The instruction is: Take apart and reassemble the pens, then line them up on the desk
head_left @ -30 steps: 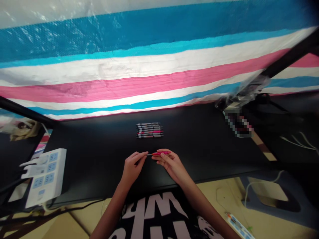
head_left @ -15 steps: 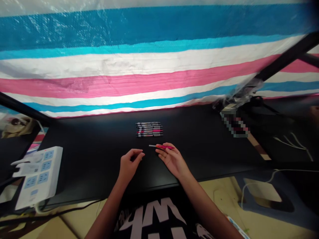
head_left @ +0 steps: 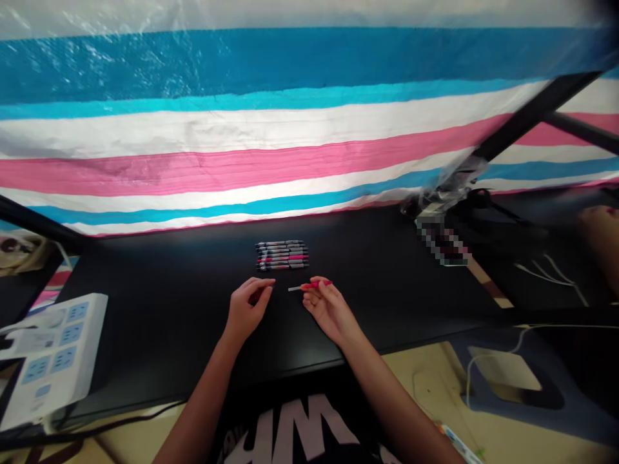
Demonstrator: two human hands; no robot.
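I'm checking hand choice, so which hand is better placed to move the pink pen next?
Probably the right hand: it holds the pink pen, while the left hand sits apart from that pen.

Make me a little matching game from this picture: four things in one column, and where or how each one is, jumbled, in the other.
Things
1. Right hand
2. Row of pens
3. Power strip
4. Sheet

Places or states
A. Striped, hanging behind the table
B. Holding a red pen with a thin pale end sticking out
C. White, at the far left of the picture
D. Lying side by side on the table

Right pairs: 1-B, 2-D, 3-C, 4-A
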